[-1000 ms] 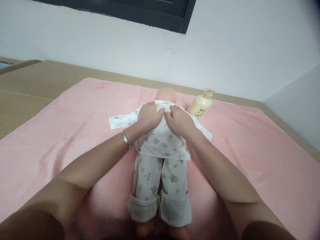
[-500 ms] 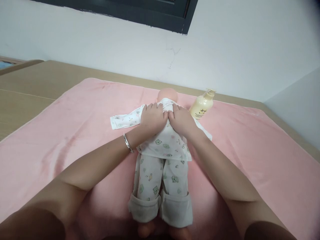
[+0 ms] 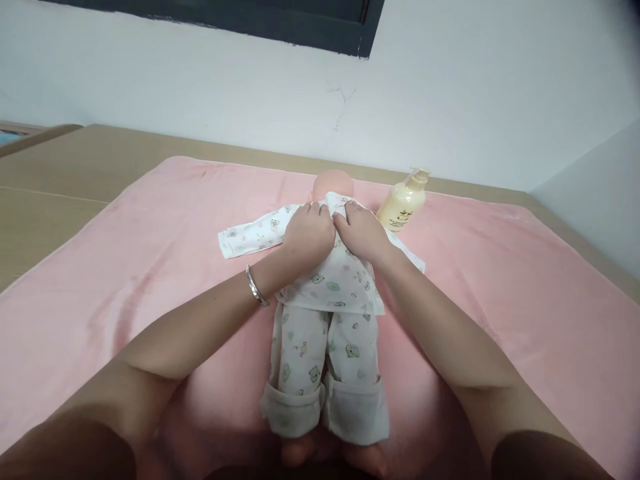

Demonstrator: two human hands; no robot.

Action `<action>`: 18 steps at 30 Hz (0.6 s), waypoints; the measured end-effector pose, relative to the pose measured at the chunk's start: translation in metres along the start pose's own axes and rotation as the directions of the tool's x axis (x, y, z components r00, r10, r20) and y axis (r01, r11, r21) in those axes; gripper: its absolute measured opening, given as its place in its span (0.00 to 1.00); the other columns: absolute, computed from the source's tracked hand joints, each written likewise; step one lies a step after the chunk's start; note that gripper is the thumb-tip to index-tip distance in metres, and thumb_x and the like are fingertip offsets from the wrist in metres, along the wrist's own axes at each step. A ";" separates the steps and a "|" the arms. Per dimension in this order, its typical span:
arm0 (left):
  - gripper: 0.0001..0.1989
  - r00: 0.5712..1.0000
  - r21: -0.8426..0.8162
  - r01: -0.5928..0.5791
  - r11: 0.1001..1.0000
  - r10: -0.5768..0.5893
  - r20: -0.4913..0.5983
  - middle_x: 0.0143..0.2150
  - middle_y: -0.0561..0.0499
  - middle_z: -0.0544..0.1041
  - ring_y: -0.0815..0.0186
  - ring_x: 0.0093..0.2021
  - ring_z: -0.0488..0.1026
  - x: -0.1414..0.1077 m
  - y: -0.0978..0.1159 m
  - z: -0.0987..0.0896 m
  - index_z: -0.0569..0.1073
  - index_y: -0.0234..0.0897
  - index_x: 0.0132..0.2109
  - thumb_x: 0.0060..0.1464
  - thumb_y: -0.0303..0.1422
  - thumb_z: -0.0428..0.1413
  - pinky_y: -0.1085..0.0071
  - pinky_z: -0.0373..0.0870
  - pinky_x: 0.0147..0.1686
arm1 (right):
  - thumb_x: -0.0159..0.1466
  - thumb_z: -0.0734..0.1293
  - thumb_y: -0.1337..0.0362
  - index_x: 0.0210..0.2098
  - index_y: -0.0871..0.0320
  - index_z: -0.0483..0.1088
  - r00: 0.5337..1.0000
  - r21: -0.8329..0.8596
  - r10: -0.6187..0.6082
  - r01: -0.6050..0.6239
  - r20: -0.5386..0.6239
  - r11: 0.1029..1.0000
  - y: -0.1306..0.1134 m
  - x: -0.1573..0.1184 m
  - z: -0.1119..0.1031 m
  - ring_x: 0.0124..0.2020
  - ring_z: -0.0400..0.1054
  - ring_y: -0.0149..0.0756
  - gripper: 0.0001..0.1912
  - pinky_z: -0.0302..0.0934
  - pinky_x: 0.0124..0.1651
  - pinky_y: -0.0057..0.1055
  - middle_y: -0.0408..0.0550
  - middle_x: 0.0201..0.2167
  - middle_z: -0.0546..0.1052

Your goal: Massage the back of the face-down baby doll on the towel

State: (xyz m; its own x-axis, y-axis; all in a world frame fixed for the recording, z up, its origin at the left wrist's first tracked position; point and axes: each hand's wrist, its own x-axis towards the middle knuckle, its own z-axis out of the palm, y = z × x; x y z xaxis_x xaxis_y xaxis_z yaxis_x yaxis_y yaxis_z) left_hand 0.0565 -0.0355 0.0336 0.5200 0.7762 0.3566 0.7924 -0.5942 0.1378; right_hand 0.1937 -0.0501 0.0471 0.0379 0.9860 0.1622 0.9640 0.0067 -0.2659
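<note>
A doll (image 3: 334, 184) in a white printed top (image 3: 333, 283) and matching trousers (image 3: 303, 347) with rolled cuffs lies with its head away from me and its feet near my body. On the upper part of the top rests my left hand (image 3: 310, 233), its fingers bent and pressed together on the cloth; a silver bangle circles that wrist. Beside it, almost touching, my right hand (image 3: 361, 232) lies on the other side of the chest, fingers bent on the cloth near the neckline. The sleeves spread out to both sides.
A pale yellow pump bottle (image 3: 404, 203) stands beyond my right hand. Under everything is a pink blanket (image 3: 165, 300) on a wooden surface (image 3: 125, 147). Behind rises a white wall (image 3: 250, 93) with a dark frame (image 3: 300, 27) at the top.
The fingers of both hands have curled in more on the top near the neckline. The view has shifted slightly. The doll and bottle keep their places.
</note>
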 end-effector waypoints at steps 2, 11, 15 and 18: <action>0.16 0.999 -0.065 0.031 0.997 -0.028 0.040 0.51 0.35 0.78 0.51 0.54 0.75 0.004 -0.005 -0.002 0.74 0.28 0.48 0.66 0.27 0.42 0.57 0.69 0.56 | 0.73 0.49 0.60 0.59 0.75 0.67 1.000 -0.034 -0.007 0.006 -0.030 0.999 -0.005 -0.005 0.004 0.61 0.67 0.59 0.28 0.59 0.64 0.49 0.71 0.59 0.73; 0.20 0.975 -0.183 0.133 0.974 -0.095 0.200 0.51 0.36 0.79 0.51 0.52 0.76 0.018 -0.025 -0.012 0.74 0.29 0.49 0.68 0.35 0.41 0.59 0.71 0.53 | 0.72 0.51 0.63 0.63 0.74 0.65 0.997 -0.045 -0.060 0.057 -0.051 0.997 -0.023 -0.029 0.003 0.67 0.62 0.59 0.28 0.59 0.66 0.51 0.71 0.62 0.71; 0.21 0.989 -0.021 0.071 0.997 -0.067 0.130 0.56 0.31 0.76 0.48 0.62 0.71 0.003 -0.005 -0.011 0.74 0.25 0.52 0.69 0.32 0.39 0.55 0.67 0.63 | 0.73 0.48 0.60 0.65 0.75 0.62 1.000 0.046 -0.011 0.011 -0.002 0.999 -0.005 -0.007 0.003 0.67 0.62 0.57 0.30 0.58 0.67 0.47 0.71 0.64 0.68; 0.20 0.994 0.001 0.041 0.999 -0.041 0.100 0.61 0.31 0.74 0.48 0.66 0.68 -0.003 0.004 -0.013 0.73 0.24 0.55 0.67 0.29 0.41 0.55 0.63 0.66 | 0.74 0.48 0.61 0.67 0.79 0.58 1.000 0.033 0.005 -0.005 -0.001 0.999 0.002 0.003 0.006 0.70 0.57 0.56 0.31 0.51 0.72 0.45 0.72 0.67 0.65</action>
State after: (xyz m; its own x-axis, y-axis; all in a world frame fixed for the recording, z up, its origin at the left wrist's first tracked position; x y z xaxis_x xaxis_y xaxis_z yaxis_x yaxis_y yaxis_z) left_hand 0.0542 -0.0433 0.0449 0.5166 0.8168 0.2568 0.8131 -0.5619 0.1518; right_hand 0.1945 -0.0461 0.0410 0.0428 0.9858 0.1621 0.9546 0.0075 -0.2977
